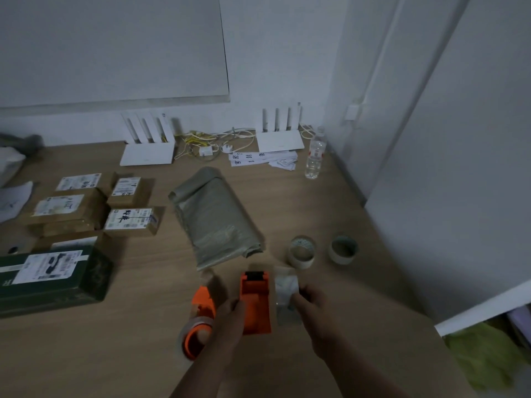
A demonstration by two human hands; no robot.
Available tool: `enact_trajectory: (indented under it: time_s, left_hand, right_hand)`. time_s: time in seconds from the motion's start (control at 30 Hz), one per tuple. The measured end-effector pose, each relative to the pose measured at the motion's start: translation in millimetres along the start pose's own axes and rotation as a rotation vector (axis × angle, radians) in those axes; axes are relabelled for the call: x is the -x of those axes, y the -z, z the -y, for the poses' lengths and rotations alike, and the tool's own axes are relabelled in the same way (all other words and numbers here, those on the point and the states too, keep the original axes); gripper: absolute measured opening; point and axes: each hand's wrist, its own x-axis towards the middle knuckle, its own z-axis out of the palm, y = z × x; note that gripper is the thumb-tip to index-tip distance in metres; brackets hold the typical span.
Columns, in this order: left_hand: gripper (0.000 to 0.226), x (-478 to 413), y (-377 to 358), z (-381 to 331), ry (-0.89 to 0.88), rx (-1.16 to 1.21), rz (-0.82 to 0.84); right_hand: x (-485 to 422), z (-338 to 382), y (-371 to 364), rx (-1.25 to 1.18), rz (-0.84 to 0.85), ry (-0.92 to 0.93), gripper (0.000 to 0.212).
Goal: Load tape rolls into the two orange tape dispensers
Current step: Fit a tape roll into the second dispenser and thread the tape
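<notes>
From the head view, the orange dispenser (199, 320) just left of the left hand (230, 326) already carries a clear roll. The second orange dispenser (255, 301) stands between the hands, apparently unloaded. The left hand grips its side; the right hand (311, 307) pinches a tape roll (286, 294) beside it. Two spare rolls (301, 251) sit beyond the right hand.
</notes>
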Motion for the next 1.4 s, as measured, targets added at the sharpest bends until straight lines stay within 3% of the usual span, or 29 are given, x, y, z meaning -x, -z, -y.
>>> enact_trajectory:
  time_s: [0.23,0.37,0.5,0.67,0.83,1.4]
  left_hand:
    - [0.023,1.7,20.6,-12.5,-0.05,0.156,-0.078]
    - [0.046,-7.4,33.6,-8.3,-0.142,0.2,-0.068]
    - [0.033,-7.7,37.9,-9.8,-0.184,0.235,-0.022]
    - [0.037,-2.6,39.9,-14.9,-0.227,0.243,0.011]
    - [0.02,5.0,42.5,-23.7,-0.253,0.251,0.053]
    - [0.022,14.1,35.3,-34.8,-0.265,0.387,0.267]
  right_hand:
    - [-1.5,19.4,-26.7,-0.007,0.055,0.051,0.02]
    - [-0.9,33.8,-43.7,-0.019,0.057,0.095,0.02]
    - [-0.8,36.3,-51.9,-0.063,0.043,0.112,0.017]
    - [-0.9,34.7,-62.9,-0.098,0.014,0.088,0.024]
    - [1.4,32.4,-65.9,-0.11,0.018,0.092,0.019]
    - [12.9,35.2,-89.2,-0.139,-0.007,0.14,0.03]
